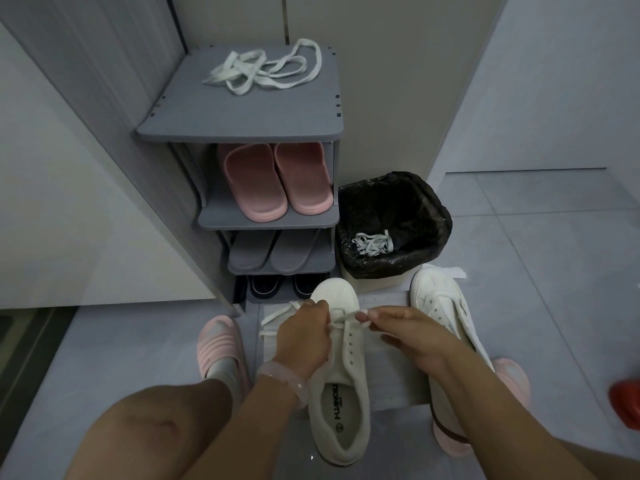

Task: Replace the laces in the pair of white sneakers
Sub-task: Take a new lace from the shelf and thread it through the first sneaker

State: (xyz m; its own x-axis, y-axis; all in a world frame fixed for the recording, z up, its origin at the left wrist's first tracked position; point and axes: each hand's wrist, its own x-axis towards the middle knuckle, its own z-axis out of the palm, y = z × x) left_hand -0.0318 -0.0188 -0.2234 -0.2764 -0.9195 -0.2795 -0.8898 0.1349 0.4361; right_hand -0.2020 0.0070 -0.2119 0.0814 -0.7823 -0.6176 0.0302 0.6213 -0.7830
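Note:
A white sneaker (341,386) lies on the floor in front of me, toe pointing away. A white lace (277,315) runs through its front eyelets and trails off to the left. My left hand (303,337) pinches the lace at the left side of the eyelets. My right hand (398,327) pinches the other lace end at the right side. The second white sneaker (441,306) stands to the right, partly behind my right forearm. Loose white laces (266,69) lie on top of the grey shoe rack (242,129). Another bundle of laces (372,244) sits in the bin.
The rack holds pink slippers (273,181), grey slippers (277,251) and dark shoes (266,285). A bin lined with a black bag (391,202) stands right of the rack. White paper (391,368) lies under the sneakers. My feet wear pink slippers (218,341). A red object (625,403) is at the far right.

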